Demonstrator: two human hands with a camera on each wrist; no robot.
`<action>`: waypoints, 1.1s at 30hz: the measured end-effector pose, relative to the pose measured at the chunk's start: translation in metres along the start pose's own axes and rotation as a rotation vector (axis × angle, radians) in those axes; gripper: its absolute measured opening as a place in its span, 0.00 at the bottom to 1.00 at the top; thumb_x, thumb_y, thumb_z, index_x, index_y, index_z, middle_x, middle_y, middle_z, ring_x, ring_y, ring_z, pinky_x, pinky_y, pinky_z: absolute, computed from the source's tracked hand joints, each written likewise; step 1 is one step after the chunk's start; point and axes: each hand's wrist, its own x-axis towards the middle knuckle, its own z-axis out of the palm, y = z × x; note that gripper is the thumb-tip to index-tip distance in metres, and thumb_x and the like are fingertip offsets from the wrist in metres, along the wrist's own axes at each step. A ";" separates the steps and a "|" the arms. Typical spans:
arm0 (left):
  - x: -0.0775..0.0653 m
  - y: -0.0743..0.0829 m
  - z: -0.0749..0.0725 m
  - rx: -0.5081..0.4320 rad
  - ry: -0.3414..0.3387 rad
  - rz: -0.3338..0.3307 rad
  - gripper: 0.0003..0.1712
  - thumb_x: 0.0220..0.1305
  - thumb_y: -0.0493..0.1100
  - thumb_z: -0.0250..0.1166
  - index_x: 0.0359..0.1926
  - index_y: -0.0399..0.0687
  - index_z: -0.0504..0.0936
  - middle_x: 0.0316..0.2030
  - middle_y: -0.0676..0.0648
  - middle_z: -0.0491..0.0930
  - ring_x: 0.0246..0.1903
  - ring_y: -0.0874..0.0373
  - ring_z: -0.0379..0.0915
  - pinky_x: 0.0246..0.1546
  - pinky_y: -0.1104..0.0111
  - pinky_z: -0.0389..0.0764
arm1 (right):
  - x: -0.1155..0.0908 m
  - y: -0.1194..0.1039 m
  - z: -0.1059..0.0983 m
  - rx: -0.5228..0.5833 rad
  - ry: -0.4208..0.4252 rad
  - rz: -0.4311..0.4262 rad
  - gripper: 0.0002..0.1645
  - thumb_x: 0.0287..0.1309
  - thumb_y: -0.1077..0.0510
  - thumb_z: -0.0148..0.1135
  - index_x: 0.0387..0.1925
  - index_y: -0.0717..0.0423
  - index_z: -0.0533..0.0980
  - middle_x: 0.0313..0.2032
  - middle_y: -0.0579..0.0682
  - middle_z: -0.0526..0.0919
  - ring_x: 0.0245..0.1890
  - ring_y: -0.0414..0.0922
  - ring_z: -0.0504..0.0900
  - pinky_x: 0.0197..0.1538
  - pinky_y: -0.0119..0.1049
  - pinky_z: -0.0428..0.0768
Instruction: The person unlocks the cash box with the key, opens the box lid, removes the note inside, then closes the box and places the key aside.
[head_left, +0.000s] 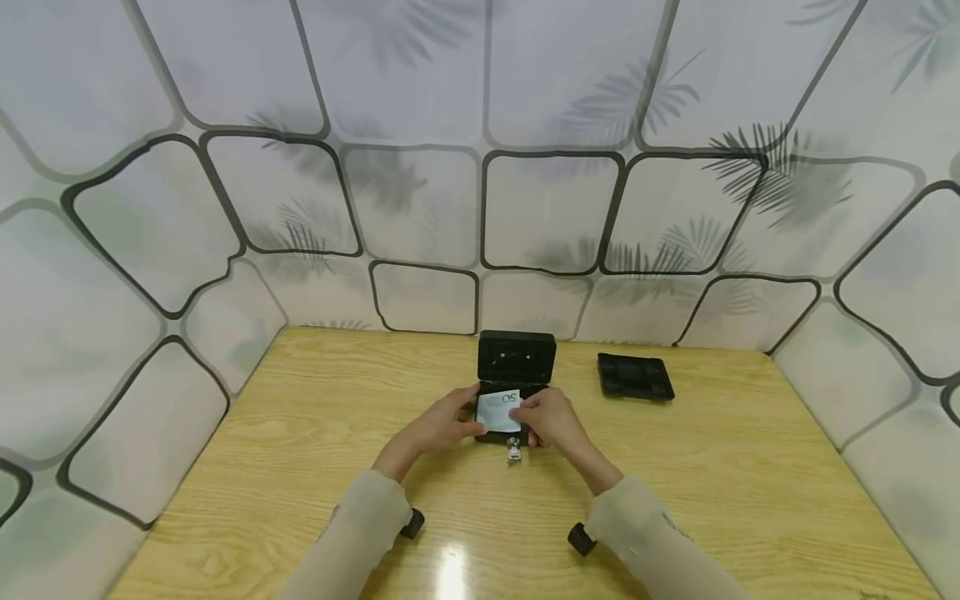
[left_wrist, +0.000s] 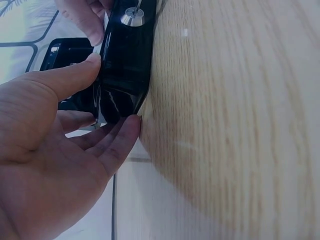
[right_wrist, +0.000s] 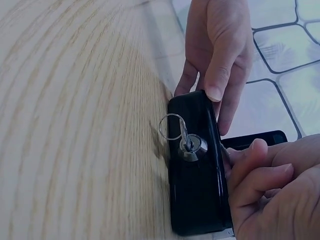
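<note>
A small black cash box (head_left: 492, 437) stands on the table with its lid (head_left: 516, 357) raised at the back. A key on a ring (right_wrist: 183, 131) sits in the lock on its front face. Over the box lies a pale banknote (head_left: 497, 412) printed with 50. My left hand (head_left: 444, 423) grips the box's left side, thumb at the top rim by the note's corner, fingers along the end wall. From the right, my right hand (head_left: 553, 418) pinches the note's right edge between thumb and index finger. The inside of the box is mostly hidden by the note and hands.
A black tray with compartments (head_left: 636, 377) lies at the back right of the wooden table (head_left: 315, 433). Patterned fabric walls (head_left: 420, 208) rise behind the table and along both sides. A dark wrist device (head_left: 582, 539) shows under the right sleeve.
</note>
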 end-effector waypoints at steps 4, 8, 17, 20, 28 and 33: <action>0.000 0.001 0.000 0.015 0.001 -0.010 0.42 0.73 0.39 0.67 0.78 0.29 0.56 0.73 0.29 0.62 0.67 0.38 0.68 0.69 0.49 0.68 | 0.001 -0.001 -0.001 0.027 0.011 0.012 0.09 0.66 0.63 0.67 0.30 0.63 0.86 0.09 0.47 0.72 0.08 0.38 0.69 0.15 0.28 0.64; 0.000 0.002 0.000 0.002 0.004 -0.010 0.42 0.72 0.38 0.67 0.78 0.29 0.57 0.72 0.29 0.63 0.66 0.39 0.69 0.67 0.49 0.70 | 0.001 0.000 -0.004 0.059 0.026 0.019 0.08 0.67 0.63 0.67 0.33 0.64 0.86 0.10 0.48 0.73 0.09 0.39 0.69 0.15 0.28 0.63; -0.002 0.001 0.002 -0.020 0.004 -0.022 0.43 0.72 0.40 0.67 0.78 0.30 0.56 0.73 0.29 0.61 0.67 0.37 0.68 0.68 0.48 0.68 | -0.005 -0.003 -0.017 0.056 0.050 -0.037 0.09 0.68 0.61 0.66 0.33 0.63 0.85 0.12 0.49 0.73 0.11 0.40 0.69 0.16 0.30 0.64; -0.002 0.002 0.001 -0.018 0.005 -0.028 0.43 0.72 0.40 0.67 0.78 0.30 0.56 0.73 0.29 0.62 0.67 0.37 0.67 0.69 0.47 0.67 | -0.007 -0.005 -0.023 0.085 0.042 -0.044 0.09 0.69 0.61 0.66 0.36 0.63 0.86 0.14 0.51 0.75 0.12 0.41 0.71 0.17 0.30 0.63; -0.003 0.002 0.001 -0.024 0.006 -0.015 0.43 0.72 0.39 0.66 0.78 0.28 0.55 0.72 0.28 0.63 0.67 0.36 0.67 0.68 0.47 0.67 | -0.013 -0.012 -0.042 0.169 0.011 -0.041 0.10 0.70 0.61 0.65 0.40 0.66 0.85 0.16 0.52 0.76 0.14 0.41 0.72 0.17 0.29 0.60; -0.001 0.001 0.000 -0.018 0.009 -0.001 0.42 0.72 0.39 0.67 0.77 0.27 0.56 0.70 0.27 0.64 0.66 0.36 0.68 0.68 0.46 0.68 | -0.019 -0.016 -0.060 0.167 0.022 -0.043 0.12 0.70 0.60 0.66 0.43 0.67 0.85 0.25 0.54 0.81 0.16 0.40 0.73 0.17 0.28 0.61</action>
